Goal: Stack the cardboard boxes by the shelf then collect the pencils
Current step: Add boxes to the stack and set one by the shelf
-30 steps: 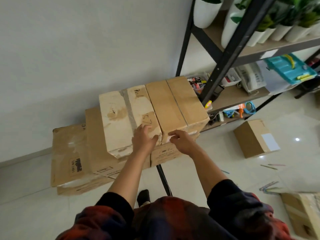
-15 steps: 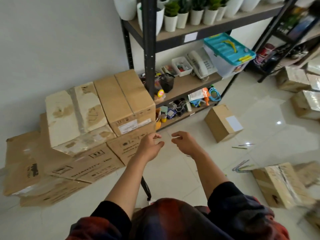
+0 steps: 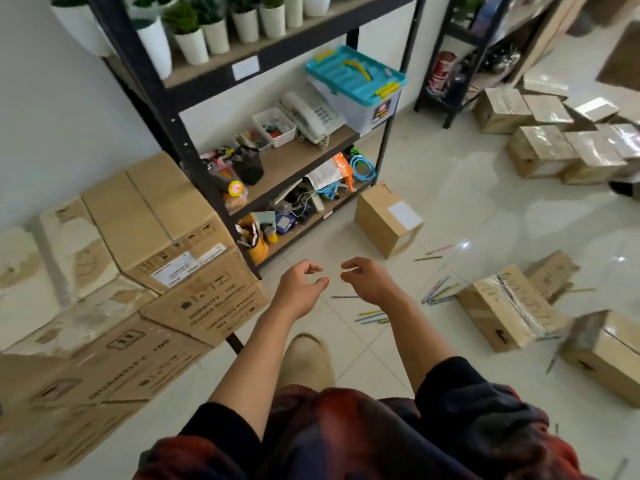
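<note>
A stack of cardboard boxes (image 3: 145, 216) stands at the left against the wall, beside the black shelf (image 3: 162, 109). My left hand (image 3: 301, 285) and my right hand (image 3: 367, 278) hover side by side over the floor, fingers loosely curled, holding nothing. A small cardboard box (image 3: 388, 220) with a white label sits on the floor in front of the shelf. Coloured pencils (image 3: 438, 292) lie scattered on the tiles to the right of my hands. More loose boxes (image 3: 502, 310) lie on the floor at the right.
The shelf holds white plant pots (image 3: 194, 43), a telephone (image 3: 311, 116), a teal-lidded plastic box (image 3: 356, 84) and clutter. A second shelf (image 3: 460, 57) and several taped boxes (image 3: 554, 143) are at the far right. My beige shoe (image 3: 308, 358) is below my hands.
My hands left the top box of the stack and drew back, now hanging free. The view swung right, away from the stack toward the floor with the pencils.
</note>
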A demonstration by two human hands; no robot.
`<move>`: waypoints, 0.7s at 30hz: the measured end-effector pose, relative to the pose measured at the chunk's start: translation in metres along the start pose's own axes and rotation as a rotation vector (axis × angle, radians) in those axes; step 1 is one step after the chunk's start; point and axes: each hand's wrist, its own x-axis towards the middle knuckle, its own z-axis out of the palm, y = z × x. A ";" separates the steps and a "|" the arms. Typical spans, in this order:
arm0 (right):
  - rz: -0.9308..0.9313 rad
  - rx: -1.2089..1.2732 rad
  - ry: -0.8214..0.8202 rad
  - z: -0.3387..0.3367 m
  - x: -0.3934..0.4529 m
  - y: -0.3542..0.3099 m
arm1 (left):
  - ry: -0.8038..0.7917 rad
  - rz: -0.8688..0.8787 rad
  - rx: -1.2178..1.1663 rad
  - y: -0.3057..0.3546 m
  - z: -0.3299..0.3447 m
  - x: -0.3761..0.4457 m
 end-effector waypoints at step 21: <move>0.126 0.040 0.080 -0.095 0.145 0.021 | -0.079 -0.088 -0.015 0.063 0.061 0.159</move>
